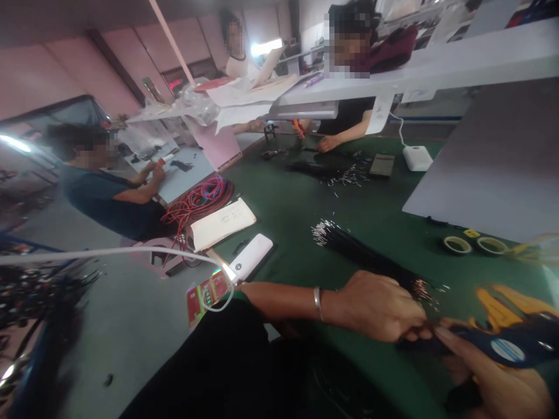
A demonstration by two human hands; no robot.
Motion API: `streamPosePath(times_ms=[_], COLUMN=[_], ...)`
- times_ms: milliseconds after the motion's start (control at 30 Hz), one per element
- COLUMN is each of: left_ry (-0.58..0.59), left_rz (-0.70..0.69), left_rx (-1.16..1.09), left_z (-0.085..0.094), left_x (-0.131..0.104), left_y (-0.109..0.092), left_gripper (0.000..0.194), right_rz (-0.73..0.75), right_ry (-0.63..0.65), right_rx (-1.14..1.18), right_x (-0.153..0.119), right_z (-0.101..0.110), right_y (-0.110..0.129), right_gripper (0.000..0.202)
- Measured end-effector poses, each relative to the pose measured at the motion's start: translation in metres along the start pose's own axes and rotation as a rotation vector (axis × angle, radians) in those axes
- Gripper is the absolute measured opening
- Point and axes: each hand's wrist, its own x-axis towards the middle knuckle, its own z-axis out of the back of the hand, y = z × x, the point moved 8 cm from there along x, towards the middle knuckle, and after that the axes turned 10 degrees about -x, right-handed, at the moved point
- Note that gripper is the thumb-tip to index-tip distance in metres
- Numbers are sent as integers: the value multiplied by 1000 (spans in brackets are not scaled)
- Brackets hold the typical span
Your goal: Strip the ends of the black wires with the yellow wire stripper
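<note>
My left hand (384, 307), with a silver bracelet at its wrist, is closed in a pinch; what its fingertips hold is too small to make out. Against those fingertips are the thumb and fingers of my right hand (493, 369). My right hand is closed round a dark blue tool (515, 348) with yellow-orange parts, at the lower right. Just beyond my left hand, a bundle of black wires (371, 250) lies on the green table (288, 233), with silvery tips at its far end and coppery ends at its near end.
Tape rolls (457, 245) lie at right. A white power bank (251, 256), notebook (223, 224) and red wire coil (201, 198) are at left. More black wires (323, 170) lie farther back, near another person's hand (329, 143). A shelf (471, 58) crosses above. Another person sits at left.
</note>
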Motion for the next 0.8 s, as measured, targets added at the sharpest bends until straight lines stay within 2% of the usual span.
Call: streamPosePath(times_ms=[133, 267, 433, 633, 800], left_ry=[-91, -151, -170, -194, -224], left_rz=[117, 140, 211, 170, 110], left_rx=[-163, -291, -380, -357, -316], left_z=[6, 13, 14, 11, 12], left_x=[-2, -2, 0, 3, 4], left_y=[17, 25, 34, 33, 28], left_gripper=[16, 15, 16, 14, 14], right_rz=[-79, -62, -158, -267, -250], right_ry=[145, 150, 204, 326, 373], right_rx=[117, 124, 58, -51, -113], right_x=[-6, -9, -20, -34, -38], right_z=[-19, -13, -6, -7, -11], right_y=[6, 8, -5, -24, -25], right_gripper=[23, 21, 25, 35, 37])
